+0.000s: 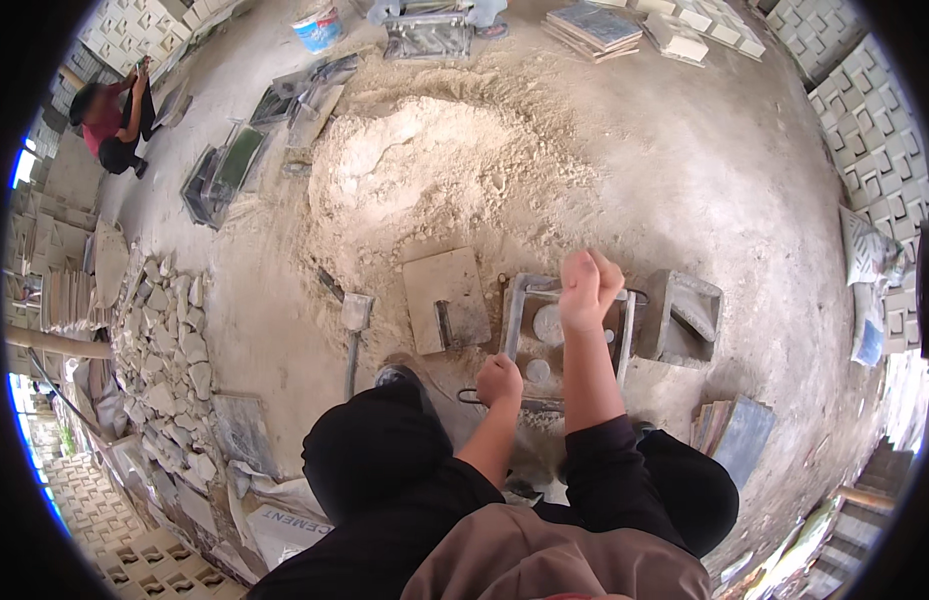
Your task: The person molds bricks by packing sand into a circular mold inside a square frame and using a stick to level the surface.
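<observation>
I squat over a grey metal mould [532, 345] with round recesses, lying on the sandy ground. My left hand [499, 381] is closed at the mould's near edge, by a thin metal handle [470, 397]. Above the mould's far bar, my right hand [587, 290] is lifted with its fingers curled into a fist; whether anything is inside it cannot be seen. My knees in dark trousers frame the mould from below.
A sand heap [424, 170] lies beyond. A flat board with a handle [446, 300] and a shovel [356, 312] are left of the mould, a grey box mould [684, 318] and stacked tiles [734, 425] right. Rubble [169, 340], a bucket [317, 27], a crouching person [109, 115].
</observation>
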{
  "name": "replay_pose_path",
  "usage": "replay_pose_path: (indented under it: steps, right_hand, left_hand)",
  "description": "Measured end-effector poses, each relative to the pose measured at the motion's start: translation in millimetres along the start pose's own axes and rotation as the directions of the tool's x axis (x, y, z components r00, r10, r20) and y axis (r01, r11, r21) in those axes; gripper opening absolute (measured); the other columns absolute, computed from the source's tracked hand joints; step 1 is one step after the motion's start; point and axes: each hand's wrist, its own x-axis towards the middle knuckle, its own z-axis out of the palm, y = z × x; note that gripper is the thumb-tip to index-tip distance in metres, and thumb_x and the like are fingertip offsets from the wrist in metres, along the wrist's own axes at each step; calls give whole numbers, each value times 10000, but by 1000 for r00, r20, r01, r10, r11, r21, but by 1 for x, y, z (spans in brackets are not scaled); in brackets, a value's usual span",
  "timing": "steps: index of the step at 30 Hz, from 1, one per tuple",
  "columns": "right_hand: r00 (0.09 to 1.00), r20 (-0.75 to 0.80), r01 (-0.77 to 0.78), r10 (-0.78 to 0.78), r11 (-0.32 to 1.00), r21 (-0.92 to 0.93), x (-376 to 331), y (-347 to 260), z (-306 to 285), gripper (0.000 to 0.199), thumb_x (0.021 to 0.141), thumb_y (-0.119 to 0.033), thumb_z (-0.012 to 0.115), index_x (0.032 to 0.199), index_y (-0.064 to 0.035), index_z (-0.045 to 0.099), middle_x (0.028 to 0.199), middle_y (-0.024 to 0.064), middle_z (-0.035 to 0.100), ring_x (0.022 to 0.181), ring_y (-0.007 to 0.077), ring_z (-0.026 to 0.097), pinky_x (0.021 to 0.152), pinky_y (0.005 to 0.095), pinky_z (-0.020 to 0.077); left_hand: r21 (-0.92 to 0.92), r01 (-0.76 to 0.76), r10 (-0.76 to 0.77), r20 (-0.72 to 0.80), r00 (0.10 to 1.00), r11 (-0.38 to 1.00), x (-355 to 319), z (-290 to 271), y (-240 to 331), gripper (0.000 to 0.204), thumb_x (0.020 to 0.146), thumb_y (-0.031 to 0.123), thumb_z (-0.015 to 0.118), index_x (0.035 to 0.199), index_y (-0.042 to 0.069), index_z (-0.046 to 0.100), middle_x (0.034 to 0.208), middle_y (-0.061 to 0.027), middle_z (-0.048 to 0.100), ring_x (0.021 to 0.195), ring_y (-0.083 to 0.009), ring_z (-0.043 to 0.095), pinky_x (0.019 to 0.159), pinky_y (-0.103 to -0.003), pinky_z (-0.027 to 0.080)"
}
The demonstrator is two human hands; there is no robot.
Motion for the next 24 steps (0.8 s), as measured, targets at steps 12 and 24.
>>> replay_pose_path:
  steps: [12,24]
  right_hand:
    - [993,-47,110,-105,983,149,-9,-22,-30,370,810,-58,425,492,-61,236,429,-26,297,390,44,240,360,230,153]
    - [995,-45,87,-93,990,-114,-5,-2,-38,335,776,-28,442,484,-33,279,422,-30,304,393,35,256,362,228,154]
  left_hand:
    - [-21,12,-12,15,1000,1000,-6,-8,-4,399,828,324,286,825,62,586,820,-187,598,786,-388,558,691,-496,425]
    - [-27,30,-29,24,999,999,1,-3,6,394,817,317,292,833,62,591,839,-185,602,796,-388,562,698,-503,426]
